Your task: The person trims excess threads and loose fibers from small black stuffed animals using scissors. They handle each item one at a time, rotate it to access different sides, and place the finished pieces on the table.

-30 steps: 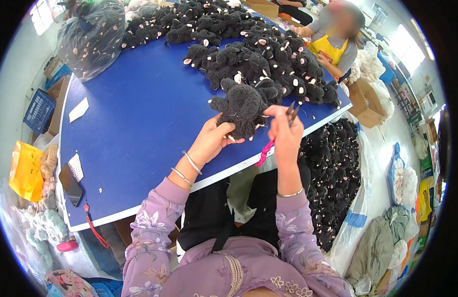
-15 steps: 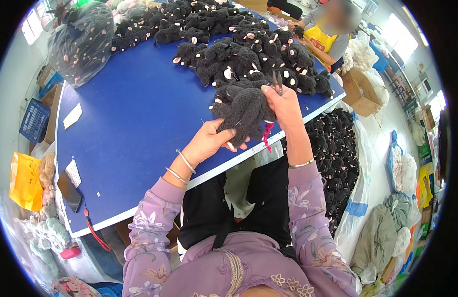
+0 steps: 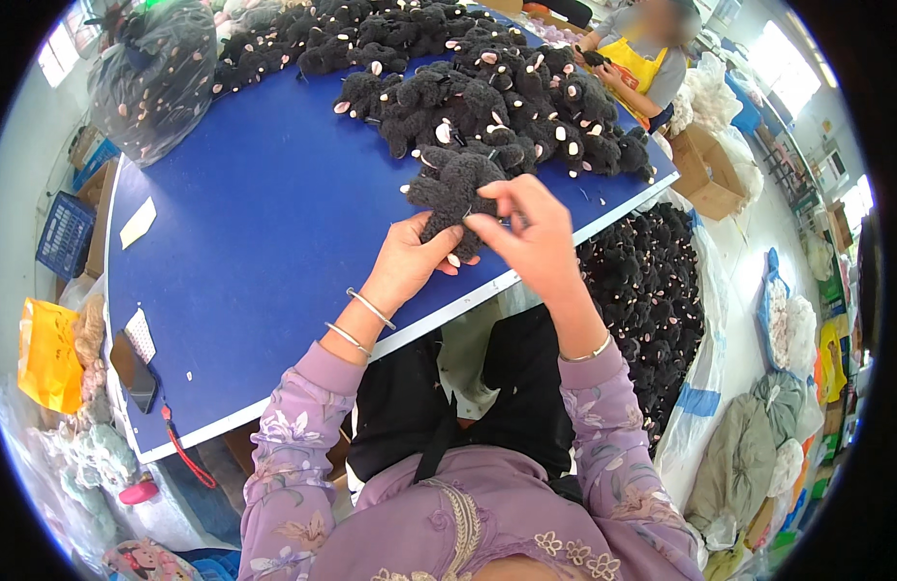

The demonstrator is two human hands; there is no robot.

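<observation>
While clasping toy (image 3: 447,184) between fingers of left hand (image 3: 407,254), touches its right side with right hand (image 3: 534,237). Cannot tell whether pinching.

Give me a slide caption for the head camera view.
Left hand holds a black plush toy as the right hand touches it, over a blue table piled with similar toys.

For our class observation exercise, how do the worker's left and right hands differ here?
The left hand grips the black plush toy from its lower left; the right hand touches the toy's right side. The left hand's wrist wears two bangles, the right hand's a single bangle. Both hands are on the same toy.
</observation>
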